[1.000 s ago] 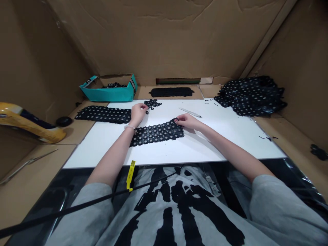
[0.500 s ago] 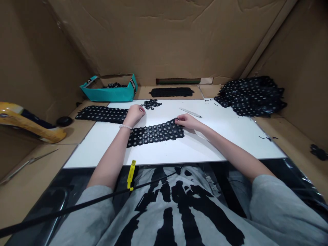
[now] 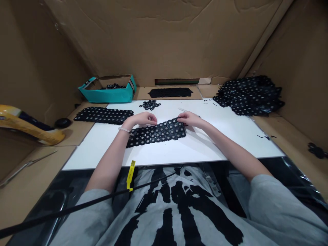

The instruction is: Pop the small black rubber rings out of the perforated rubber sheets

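Observation:
On a white board [image 3: 153, 157] lies a black sheet of joined rings [image 3: 153, 134], its round holes in rows. The sheet's far right corner is pinched in the fingertips of my right hand [image 3: 191, 119]. Above the sheet's far edge is my left hand [image 3: 143, 119], thumb and fingers closed together; whatever may be between them is too small to make out. Loose black rings [image 3: 150, 105] lie in a small heap beyond my left hand. A white pen-like tool [image 3: 182, 109] is partly hidden behind my right hand.
A second ringed sheet [image 3: 102, 115] lies at the left. Behind it stands a teal box [image 3: 107, 96] holding black pieces. A dark strip [image 3: 170, 92] lies at the back, a stack of ringed sheets [image 3: 252, 95] at the right. Scissors [image 3: 30, 163] and a yellow object [image 3: 30, 124] are far left.
My left hand has moved right and nearer, from beside the loose rings to the sheet's far edge. My right hand still pinches the corner and now covers more of the pen-like tool.

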Available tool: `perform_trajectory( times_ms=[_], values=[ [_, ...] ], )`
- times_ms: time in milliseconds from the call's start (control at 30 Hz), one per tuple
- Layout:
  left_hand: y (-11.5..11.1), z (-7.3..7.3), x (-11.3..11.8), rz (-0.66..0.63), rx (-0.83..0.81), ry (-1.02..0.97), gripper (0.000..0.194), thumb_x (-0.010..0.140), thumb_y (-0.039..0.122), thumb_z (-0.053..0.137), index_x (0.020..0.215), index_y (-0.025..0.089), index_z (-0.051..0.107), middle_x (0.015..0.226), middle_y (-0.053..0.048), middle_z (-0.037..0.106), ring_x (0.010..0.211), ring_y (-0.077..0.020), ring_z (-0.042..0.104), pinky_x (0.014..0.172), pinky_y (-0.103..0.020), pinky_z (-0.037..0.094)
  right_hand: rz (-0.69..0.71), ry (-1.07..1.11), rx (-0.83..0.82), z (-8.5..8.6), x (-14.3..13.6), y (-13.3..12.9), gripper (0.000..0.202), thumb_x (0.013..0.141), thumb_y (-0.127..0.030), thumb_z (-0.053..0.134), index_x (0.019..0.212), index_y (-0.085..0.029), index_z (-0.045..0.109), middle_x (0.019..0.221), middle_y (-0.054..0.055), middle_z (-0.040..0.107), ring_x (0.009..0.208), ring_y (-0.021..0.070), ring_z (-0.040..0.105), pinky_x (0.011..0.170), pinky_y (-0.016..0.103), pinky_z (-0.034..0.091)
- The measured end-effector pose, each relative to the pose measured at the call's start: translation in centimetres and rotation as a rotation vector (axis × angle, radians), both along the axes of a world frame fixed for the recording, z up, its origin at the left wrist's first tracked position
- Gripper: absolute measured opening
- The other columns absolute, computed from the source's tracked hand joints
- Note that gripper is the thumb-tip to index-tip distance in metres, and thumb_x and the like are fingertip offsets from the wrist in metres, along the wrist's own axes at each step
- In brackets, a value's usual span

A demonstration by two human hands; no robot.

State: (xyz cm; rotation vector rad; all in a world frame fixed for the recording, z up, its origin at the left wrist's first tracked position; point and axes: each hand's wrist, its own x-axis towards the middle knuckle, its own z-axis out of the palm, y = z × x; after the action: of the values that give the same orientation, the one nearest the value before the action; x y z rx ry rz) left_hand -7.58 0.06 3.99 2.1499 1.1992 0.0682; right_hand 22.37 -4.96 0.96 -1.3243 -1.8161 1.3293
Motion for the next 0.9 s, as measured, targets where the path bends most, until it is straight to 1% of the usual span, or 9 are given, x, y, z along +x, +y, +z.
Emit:
perform_trajectory(
  times_ms=[100,233,367,433,533,600,667,767,900],
  values=[
    [-0.7,0.1,0.7,0.011,-0.005,-0.039,0.021,0.068,0.043,0.074,0.079,0.024,0.074,0.071,-0.004,0.071,0.056,-0.0178,0.059,0.049,-0.027,0.041,-0.011,-0.046,-0.028,0.4,0.7,0.2,0.029,0.074,-0.044,0.074,0.072,-0.018,0.062,0.070,0.002,0.056,0.067,0.0161,0.051,0.065,0.032,0.042],
    [-0.9,-0.1,1.2,-0.014,0.064,-0.094,0.023,0.066,0.039,0.075,0.084,0.025,0.077,0.078,-0.003,0.075,0.071,-0.0202,0.067,0.064,-0.027,0.047,0.010,-0.069,-0.005,0.1,0.5,0.0,0.030,0.075,-0.046,0.072,0.077,-0.017,0.067,0.071,0.002,0.059,0.066,0.0152,0.050,0.064,0.031,0.040],
    [-0.8,-0.5,1.6,-0.069,0.093,-0.089,0.013,0.073,0.035,0.069,0.078,0.025,0.076,0.084,-0.003,0.077,0.080,-0.0217,0.068,0.075,-0.030,0.049,0.044,-0.053,0.039,-0.4,0.0,-0.1,0.033,0.074,-0.049,0.072,0.079,-0.016,0.066,0.069,0.000,0.057,0.064,0.0140,0.048,0.062,0.030,0.037],
    [-0.8,-0.9,1.9,-0.016,0.182,-0.108,0.013,0.079,0.030,0.064,0.080,0.024,0.075,0.089,-0.005,0.077,0.085,-0.0229,0.068,0.081,-0.032,0.049,0.040,-0.048,0.025,-0.6,-0.1,0.0,0.033,0.073,-0.048,0.073,0.074,-0.018,0.062,0.065,-0.001,0.054,0.062,0.0133,0.047,0.061,0.030,0.037],
    [-1.2,-1.5,2.9,0.184,0.432,-0.133,0.020,0.087,0.022,0.055,0.089,0.021,0.074,0.101,-0.009,0.076,0.098,-0.0260,0.065,0.092,-0.038,0.047,0.025,-0.017,-0.035,-0.6,0.0,0.2,0.031,0.072,-0.045,0.075,0.075,-0.019,0.058,0.066,-0.001,0.055,0.060,0.0129,0.048,0.060,0.030,0.040],
    [-1.8,-1.8,3.7,0.256,0.578,-0.169,0.022,0.090,0.022,0.054,0.099,0.021,0.074,0.109,-0.009,0.074,0.106,-0.0276,0.063,0.099,-0.042,0.044,0.020,0.021,-0.036,-0.5,-0.1,0.2,0.031,0.072,-0.044,0.075,0.076,-0.019,0.058,0.069,0.000,0.057,0.062,0.0134,0.050,0.062,0.030,0.042],
    [-2.6,-2.0,4.8,0.178,0.619,-0.232,0.021,0.091,0.027,0.059,0.105,0.022,0.074,0.111,-0.008,0.074,0.109,-0.0274,0.061,0.103,-0.043,0.041,0.022,0.053,-0.003,-0.4,-0.2,0.1,0.032,0.071,-0.045,0.075,0.077,-0.019,0.058,0.070,-0.001,0.057,0.065,0.0140,0.052,0.062,0.029,0.043],
    [-3.9,-2.3,6.3,0.001,0.551,-0.285,0.026,0.088,0.041,0.069,0.106,0.023,0.074,0.110,-0.007,0.075,0.109,-0.0269,0.062,0.104,-0.042,0.040,0.051,0.090,0.042,-0.2,-0.5,-0.3,0.036,0.072,-0.049,0.075,0.081,-0.018,0.060,0.071,-0.001,0.057,0.067,0.0148,0.052,0.063,0.029,0.041],
    [-5.1,-2.8,7.8,0.002,0.514,-0.335,0.027,0.084,0.042,0.074,0.101,0.022,0.076,0.105,-0.007,0.077,0.104,-0.0269,0.064,0.099,-0.041,0.044,0.099,0.139,0.072,-0.1,-0.8,-0.7,0.038,0.072,-0.051,0.077,0.080,-0.018,0.061,0.075,0.000,0.061,0.072,0.0158,0.053,0.066,0.029,0.042]
  ],
)
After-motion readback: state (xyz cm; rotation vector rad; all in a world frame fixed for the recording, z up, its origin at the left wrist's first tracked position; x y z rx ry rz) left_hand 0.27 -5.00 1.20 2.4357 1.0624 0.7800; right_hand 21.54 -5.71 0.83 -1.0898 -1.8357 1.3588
